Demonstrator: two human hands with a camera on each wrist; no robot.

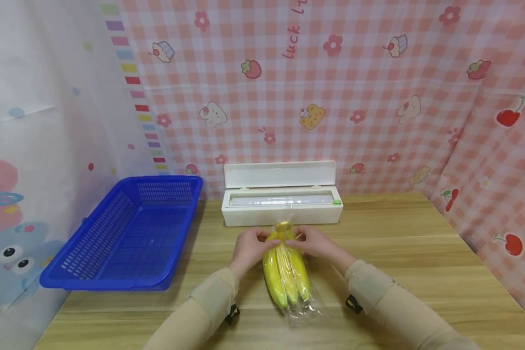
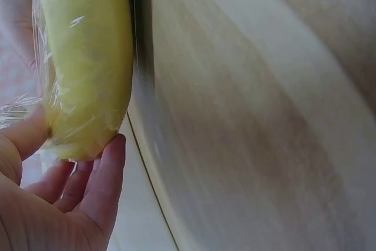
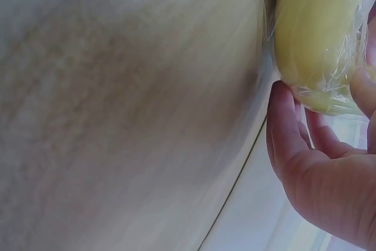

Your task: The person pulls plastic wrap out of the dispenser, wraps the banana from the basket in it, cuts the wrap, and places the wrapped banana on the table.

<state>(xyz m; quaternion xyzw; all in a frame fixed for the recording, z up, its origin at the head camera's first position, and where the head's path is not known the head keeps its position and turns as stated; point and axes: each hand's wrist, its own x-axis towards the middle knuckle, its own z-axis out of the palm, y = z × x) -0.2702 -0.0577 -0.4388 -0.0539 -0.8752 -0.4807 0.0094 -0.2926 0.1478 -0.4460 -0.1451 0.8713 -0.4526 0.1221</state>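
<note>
A bunch of yellow bananas [image 1: 286,272] lies on the wooden table with its stem end toward the back. Clear plastic film [image 1: 304,311] covers it and spreads loosely past the near tips. My left hand [image 1: 250,247] grips the upper left side of the bunch, thumb on top and fingers curled beneath the edge. On the opposite side my right hand [image 1: 317,244] holds it the same way. Both wrist views show the wrapped banana [image 2: 88,57] between thumb and fingers, the film creased and shiny under the right thumb [image 3: 363,89].
Behind the bananas stands a white cling film box [image 1: 282,215], its lid [image 1: 280,175] raised and a roll [image 1: 284,200] inside. A blue plastic basket [image 1: 170,265] sits at the left of the table. Patterned cloth [image 1: 376,87] hangs along the back and sides.
</note>
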